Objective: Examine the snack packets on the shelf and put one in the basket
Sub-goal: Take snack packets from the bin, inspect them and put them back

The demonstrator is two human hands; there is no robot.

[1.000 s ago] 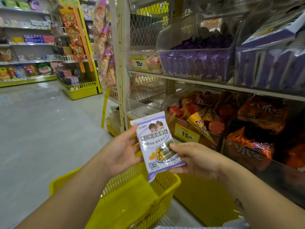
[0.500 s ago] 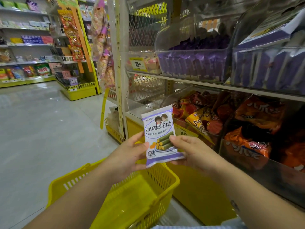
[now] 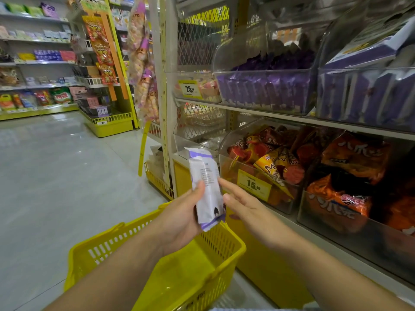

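**Packet held over basket**

Your left hand (image 3: 182,216) grasps the packet (image 3: 206,187) by its lower half, thumb across the face. It stands upright over the far rim of the basket (image 3: 224,241). Your right hand (image 3: 247,212) lies released at the packet's 3 o'clock, fingers straight; whether they touch it cannot be told. The packet looks light, thin and crinkly, its film likely slick, its contents probably brittle. Hold the flat sides gently, not the sealed ends.

The packet (image 3: 212,196) shows back print too blurred and small to read.
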